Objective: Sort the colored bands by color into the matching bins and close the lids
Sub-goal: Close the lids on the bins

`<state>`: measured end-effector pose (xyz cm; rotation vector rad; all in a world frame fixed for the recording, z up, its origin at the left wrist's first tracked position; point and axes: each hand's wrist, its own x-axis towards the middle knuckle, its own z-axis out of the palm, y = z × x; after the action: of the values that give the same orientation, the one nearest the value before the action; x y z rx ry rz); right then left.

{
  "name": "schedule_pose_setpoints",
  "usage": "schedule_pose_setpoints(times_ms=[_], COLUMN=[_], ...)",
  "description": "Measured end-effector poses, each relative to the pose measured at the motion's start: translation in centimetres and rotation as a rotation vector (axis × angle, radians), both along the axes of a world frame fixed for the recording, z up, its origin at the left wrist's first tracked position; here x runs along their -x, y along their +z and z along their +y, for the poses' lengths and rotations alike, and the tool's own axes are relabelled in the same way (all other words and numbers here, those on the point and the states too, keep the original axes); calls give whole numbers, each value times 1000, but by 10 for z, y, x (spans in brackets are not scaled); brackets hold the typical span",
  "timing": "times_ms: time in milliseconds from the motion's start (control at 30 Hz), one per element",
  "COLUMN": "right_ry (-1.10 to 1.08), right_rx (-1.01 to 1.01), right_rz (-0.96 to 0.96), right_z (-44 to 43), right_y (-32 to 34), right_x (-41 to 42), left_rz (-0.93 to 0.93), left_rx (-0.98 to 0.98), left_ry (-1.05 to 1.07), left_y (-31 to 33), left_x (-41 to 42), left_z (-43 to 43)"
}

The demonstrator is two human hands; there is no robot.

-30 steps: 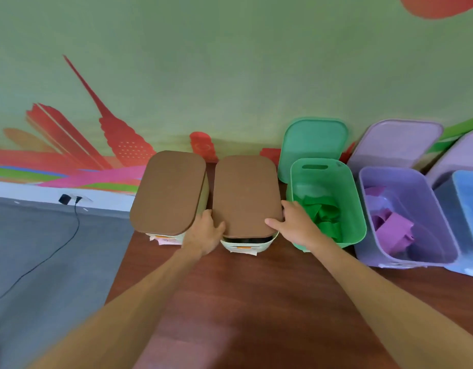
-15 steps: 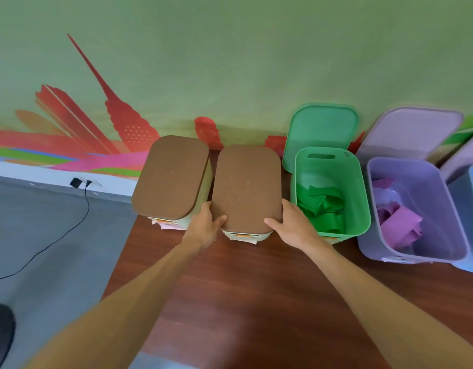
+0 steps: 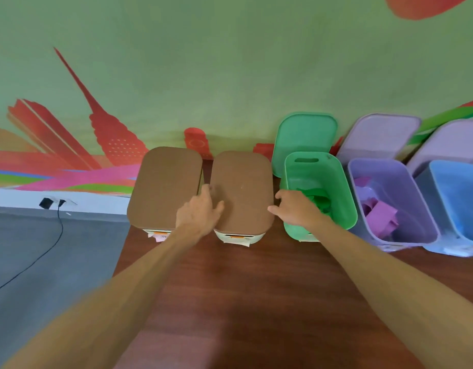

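The wall (image 3: 230,62) is green, with big red and pink painted shapes (image 3: 110,139). The floor (image 3: 57,262) is grey. A black cord (image 3: 60,219) lies there. The table (image 3: 243,288) is brown wood.

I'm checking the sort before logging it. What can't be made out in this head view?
Head view only:
Contents under the left brown lid and right brown lid: hidden by the closed lids.
Blue bin: cut off by the right frame edge.
Front labels: too small and blurred to read.
Green bands: partly hidden behind the right hand.
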<state>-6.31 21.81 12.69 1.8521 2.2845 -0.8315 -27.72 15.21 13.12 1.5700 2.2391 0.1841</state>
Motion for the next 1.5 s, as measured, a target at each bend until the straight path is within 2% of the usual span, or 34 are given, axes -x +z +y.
schedule_pose_setpoints(times_ms=[200, 367, 567, 800, 900, 1033, 1167, 1333, 1500], right_ry=[80, 122, 136, 79, 29, -133, -403, -555, -532], right_rx=[-130, -164, -216, -242, -240, -122, 67, 26, 60], right_rz=[-125, -277, -339, -117, 52, 295, 447, 495, 434], right_z=[52, 110, 177, 214, 216, 212, 196, 160, 110], right_y=[49, 84, 90, 52, 39, 37, 38, 56, 61], right_x=[-39, -89, -127, -142, -143, -142, -139, -140, -147], left_rz=[-54, -8, 111, -17, -116, -427, -497, -601, -670], left_rx=[-4, 83, 90, -2, -2, -23, 31, -29, -32], left_ry=[-229, -412, -366, -235, -194, -39, 26, 26, -43], left_y=[33, 65, 72, 43, 29, 26, 32, 47, 43], left_x=[-24, -59, -97, -130, -133, -132, -132, -139, -144], left_z=[68, 129, 204, 249, 252, 247, 232, 195, 144])
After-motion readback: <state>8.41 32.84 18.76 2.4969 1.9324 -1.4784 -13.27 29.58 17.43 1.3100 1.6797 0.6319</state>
